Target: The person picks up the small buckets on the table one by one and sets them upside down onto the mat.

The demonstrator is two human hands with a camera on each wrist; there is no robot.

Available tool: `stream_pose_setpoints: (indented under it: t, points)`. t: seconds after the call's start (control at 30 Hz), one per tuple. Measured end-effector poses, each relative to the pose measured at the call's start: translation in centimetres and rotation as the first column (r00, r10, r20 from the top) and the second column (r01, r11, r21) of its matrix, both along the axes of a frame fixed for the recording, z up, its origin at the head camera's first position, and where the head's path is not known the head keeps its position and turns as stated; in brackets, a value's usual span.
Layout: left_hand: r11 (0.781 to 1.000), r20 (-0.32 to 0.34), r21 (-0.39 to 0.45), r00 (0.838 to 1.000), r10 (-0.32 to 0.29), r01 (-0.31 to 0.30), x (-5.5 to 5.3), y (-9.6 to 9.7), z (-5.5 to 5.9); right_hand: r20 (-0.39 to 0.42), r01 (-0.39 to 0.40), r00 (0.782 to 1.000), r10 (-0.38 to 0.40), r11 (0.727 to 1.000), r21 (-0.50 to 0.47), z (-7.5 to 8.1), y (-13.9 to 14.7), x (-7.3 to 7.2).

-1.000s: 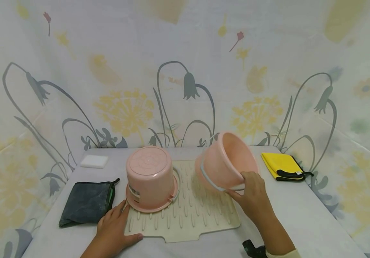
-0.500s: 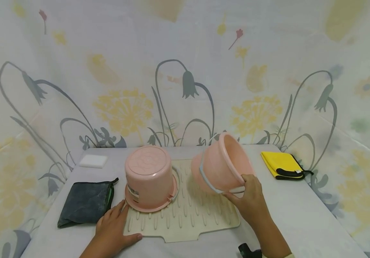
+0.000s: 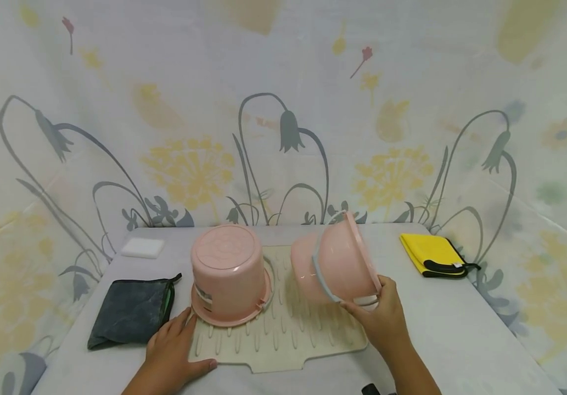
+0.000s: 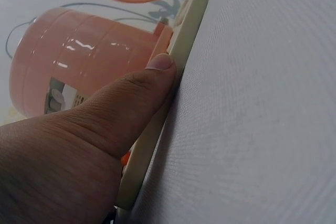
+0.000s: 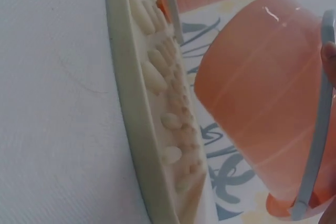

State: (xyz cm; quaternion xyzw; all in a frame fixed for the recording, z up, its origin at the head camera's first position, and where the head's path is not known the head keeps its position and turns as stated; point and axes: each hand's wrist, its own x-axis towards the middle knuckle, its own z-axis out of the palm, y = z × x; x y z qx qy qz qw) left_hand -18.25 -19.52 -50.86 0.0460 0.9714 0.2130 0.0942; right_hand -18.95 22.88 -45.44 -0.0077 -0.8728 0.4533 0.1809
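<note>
My right hand (image 3: 384,318) pinches the rim of a pink bucket (image 3: 332,269), thumb by its grey-blue handle. This bucket is tipped on its side above the right part of a cream ribbed draining mat (image 3: 283,334), its mouth turned to the right. In the right wrist view the tilted bucket (image 5: 262,93) hangs over the mat (image 5: 123,87). A second pink bucket (image 3: 226,274) stands upside down on the mat's left part. My left hand (image 3: 172,351) rests at the mat's front left corner, thumb along the front edge, fingertips beside the upturned bucket's rim.
A folded dark green cloth (image 3: 132,312) lies left of the mat, and a white sponge block (image 3: 142,247) sits behind it. At the back right is a folded yellow cloth (image 3: 433,255) with black trim. A patterned curtain (image 3: 283,109) closes off the back.
The held bucket has shifted a little left and turned, so its inside, seen before, is now out of sight. My right hand moved with it; my left hand stayed put.
</note>
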Motion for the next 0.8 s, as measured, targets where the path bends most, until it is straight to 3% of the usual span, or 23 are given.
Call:
stream_pose_setpoints:
  t: [0.1,0.3,0.5,0.8]
  points:
    - [1.0,0.01,-0.001,1.0,0.004,-0.004,-0.1,0.1,0.0,0.028,0.015,1.0,-0.013,0.996,-0.084,-0.4,-0.1,-0.1]
    - [1.0,0.016,-0.003,1.0,0.008,-0.008,-0.2,0.1,0.1,0.007,0.042,0.999,-0.041,0.982,-0.185,-1.0,-0.7,-0.2]
    - [1.0,0.002,0.014,1.0,0.007,-0.007,0.0,0.2,0.3,-0.052,0.038,0.997,-0.052,0.968,-0.247,-1.4,-1.1,-0.2]
    - [0.999,-0.044,0.033,0.999,0.002,0.0,0.1,-0.1,0.3,-0.015,0.043,0.999,-0.05,0.951,-0.306,-1.8,-1.8,0.1]
